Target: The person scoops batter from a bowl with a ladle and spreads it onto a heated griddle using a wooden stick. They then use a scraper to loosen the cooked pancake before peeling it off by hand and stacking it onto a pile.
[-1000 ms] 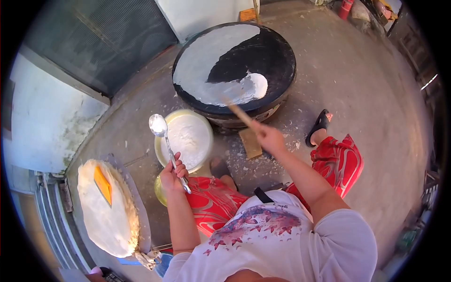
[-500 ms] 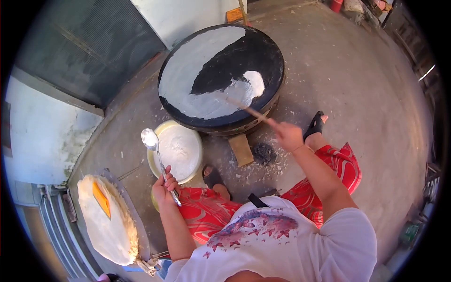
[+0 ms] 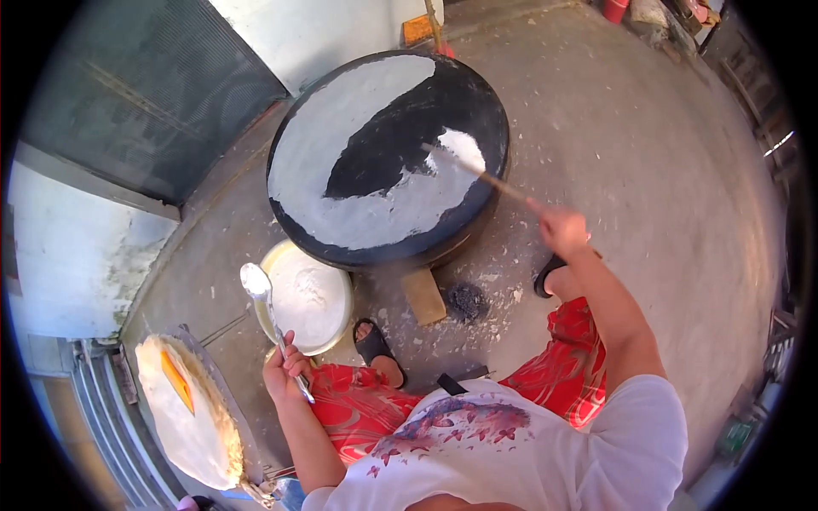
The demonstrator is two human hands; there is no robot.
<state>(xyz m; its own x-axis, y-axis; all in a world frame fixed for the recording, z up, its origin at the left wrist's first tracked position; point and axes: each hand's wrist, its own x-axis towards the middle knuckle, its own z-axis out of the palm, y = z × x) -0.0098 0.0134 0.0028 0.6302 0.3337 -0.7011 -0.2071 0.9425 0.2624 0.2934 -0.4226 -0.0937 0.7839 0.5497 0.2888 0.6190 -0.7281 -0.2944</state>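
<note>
My left hand (image 3: 286, 370) is closed around the handle of a metal spoon (image 3: 273, 317), whose bowl carries white batter and tilts up beside the batter tub. My right hand (image 3: 564, 230) grips a wooden batter spreader (image 3: 501, 185), its far end over a thick white patch of batter (image 3: 463, 146). This patch lies on the right of a round black griddle (image 3: 383, 140). A thin greyish-white batter layer (image 3: 307, 162) covers the griddle's left and near sides; bare black surface shows in the middle. Below the griddle stands the round tub (image 3: 348, 317) of white batter.
At the lower left lies a stack of thin round pancakes (image 3: 192, 430) with an orange scraper (image 3: 177, 383) on top. A brown block (image 3: 423, 296) and a dark clump (image 3: 468, 301) sit under the griddle's near edge. White crumbs dot the concrete floor (image 3: 630, 153).
My right hand has moved right, and the spreader's end has swung up to the thick batter patch. My left hand still holds the spoon. The whole view has shifted slightly.
</note>
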